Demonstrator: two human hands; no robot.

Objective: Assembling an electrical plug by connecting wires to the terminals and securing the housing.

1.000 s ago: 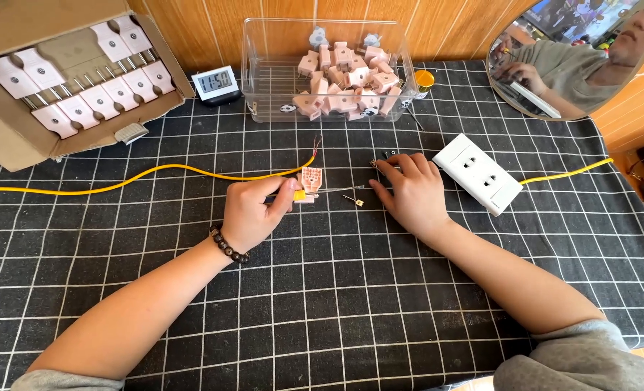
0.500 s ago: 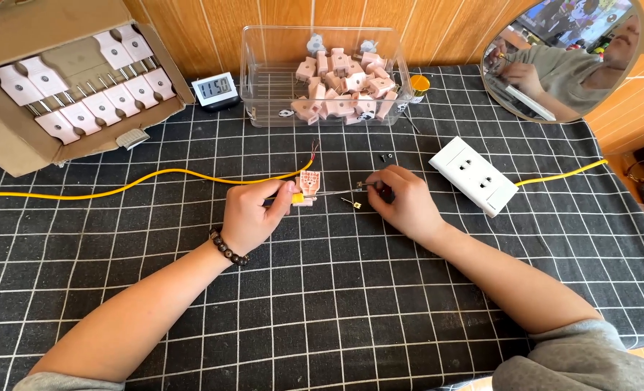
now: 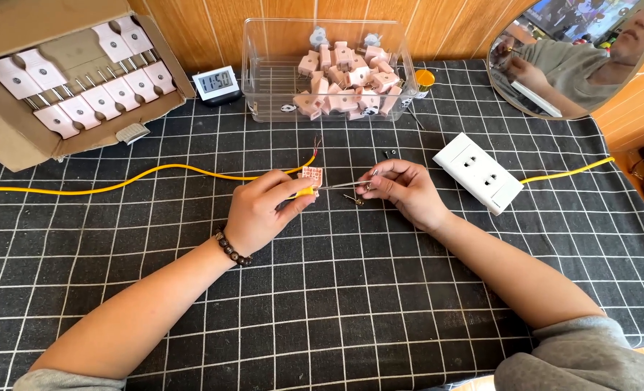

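Note:
My left hand (image 3: 264, 211) grips a small screwdriver (image 3: 331, 186) by its yellow handle, the thin metal shaft pointing right. Just above its thumb a pink plug half (image 3: 310, 175) lies on the mat, at the end of a yellow cable (image 3: 155, 172) with bare wire ends. My right hand (image 3: 407, 190) pinches a small metal screw (image 3: 369, 187) at the screwdriver's tip. The two hands are about a hand's width apart, over the black checked mat (image 3: 322, 304).
A white double socket (image 3: 478, 172) with a yellow lead lies right of my right hand. Behind stand a clear bin (image 3: 264, 101) of pink plug parts, a small digital clock (image 3: 215, 83), a cardboard box (image 3: 18, 145) of pink plugs, and a round mirror (image 3: 568, 58). Loose screws (image 3: 354, 199) lie nearby.
My right hand left the mat beside the socket, moved left and brought a small screw to the screwdriver's tip. My left hand turned the screwdriver toward it.

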